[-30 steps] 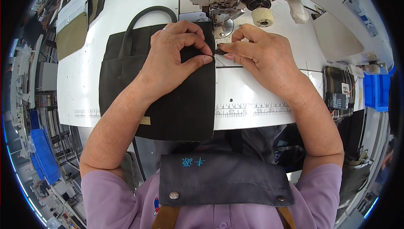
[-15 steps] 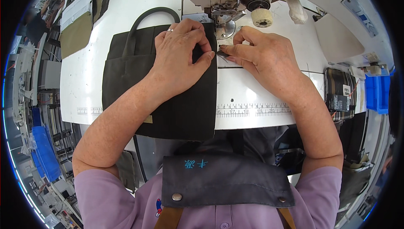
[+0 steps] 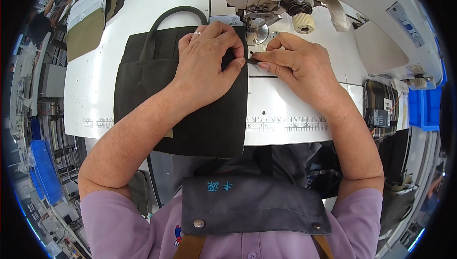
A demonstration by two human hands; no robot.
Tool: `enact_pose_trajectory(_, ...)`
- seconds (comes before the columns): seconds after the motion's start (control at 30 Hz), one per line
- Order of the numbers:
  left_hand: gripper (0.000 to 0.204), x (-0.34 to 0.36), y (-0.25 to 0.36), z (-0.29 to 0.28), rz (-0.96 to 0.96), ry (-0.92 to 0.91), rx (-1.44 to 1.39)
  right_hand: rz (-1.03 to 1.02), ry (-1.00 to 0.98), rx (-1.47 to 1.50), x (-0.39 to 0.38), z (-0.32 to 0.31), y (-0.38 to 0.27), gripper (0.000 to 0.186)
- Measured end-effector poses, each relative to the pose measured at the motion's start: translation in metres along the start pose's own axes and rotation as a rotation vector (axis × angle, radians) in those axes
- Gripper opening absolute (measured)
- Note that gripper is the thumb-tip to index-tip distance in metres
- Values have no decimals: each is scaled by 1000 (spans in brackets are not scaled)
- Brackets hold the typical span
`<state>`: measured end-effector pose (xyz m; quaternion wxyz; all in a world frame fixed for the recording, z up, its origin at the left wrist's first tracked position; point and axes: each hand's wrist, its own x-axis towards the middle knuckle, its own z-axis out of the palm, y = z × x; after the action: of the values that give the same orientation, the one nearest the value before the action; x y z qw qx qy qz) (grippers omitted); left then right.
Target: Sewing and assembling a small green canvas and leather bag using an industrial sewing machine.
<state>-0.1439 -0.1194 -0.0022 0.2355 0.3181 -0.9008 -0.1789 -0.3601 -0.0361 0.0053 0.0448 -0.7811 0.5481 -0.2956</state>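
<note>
A dark olive-black fabric bag panel (image 3: pixel 200 121) with a looped handle (image 3: pixel 181 9) and a sewn pocket lies on the sewing table, its right edge running up to the machine's needle area. My left hand (image 3: pixel 207 61), with a ring on one finger, rests on the panel, thumb and forefinger closed on its right edge. Just across that edge, my right hand (image 3: pixel 302 64) pinches a small dark folded piece of fabric (image 3: pixel 253 61) between thumb and fingertips. This piece touches or nearly touches the panel's edge; my fingers cover part of it.
The white sewing machine (image 3: pixel 381 11) arches over the back right, its presser foot and round needle plate (image 3: pixel 258 34) beyond my fingertips. A ruler strip (image 3: pixel 304 124) runs along the table's front edge. Olive and white fabric pieces (image 3: pixel 85 35) lie back left; a blue bin (image 3: pixel 423 109) stands right.
My hands, the panel and the small piece hold nearly the same places relative to each other. The whole view has shifted slightly.
</note>
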Motion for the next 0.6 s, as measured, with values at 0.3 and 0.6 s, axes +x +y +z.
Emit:
enact_pose_trajectory(0.3,34,-11,-9,-23,306,-39,101,11,9,-63,0,0,-4,14)
enact_pose_trajectory(0.6,33,-22,-2,-19,230,-85,94,-6,28,-111,-2,3,-6,14)
